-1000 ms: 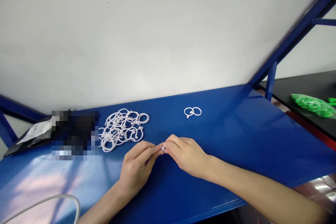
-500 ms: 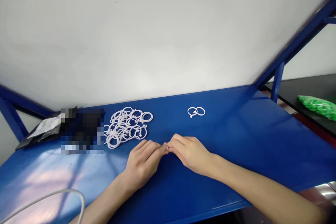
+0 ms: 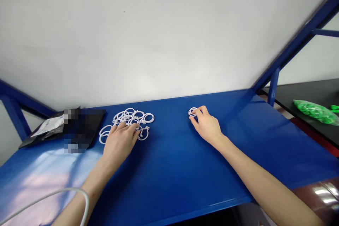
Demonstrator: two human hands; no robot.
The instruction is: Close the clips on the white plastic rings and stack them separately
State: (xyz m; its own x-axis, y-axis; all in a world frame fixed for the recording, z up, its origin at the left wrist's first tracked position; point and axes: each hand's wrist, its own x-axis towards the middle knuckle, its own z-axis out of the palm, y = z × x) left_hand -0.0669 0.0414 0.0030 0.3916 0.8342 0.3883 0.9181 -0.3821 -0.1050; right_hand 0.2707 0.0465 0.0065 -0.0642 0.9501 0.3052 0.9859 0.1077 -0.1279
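A pile of several white plastic rings (image 3: 144, 117) lies on the blue tabletop (image 3: 172, 173) at the back left. My left hand (image 3: 120, 140) rests on the near side of this pile, fingers stretched out over the rings. Farther right, a small group of white rings (image 3: 192, 110) lies on its own. My right hand (image 3: 207, 124) is at this group, with thumb and forefinger curled round a ring there. The hand hides part of the group.
A black packet with a white label (image 3: 46, 129) lies at the back left. A white cable (image 3: 39, 199) loops over the near left corner. A blue slanted frame strut (image 3: 291, 46) rises at the right. Beyond it, a green bag (image 3: 315, 107) lies on a black table (image 3: 296, 93).
My hands were pinched together on a ring at the table's middle. They have parted: the left went back to the big pile, the right to the small group of rings.
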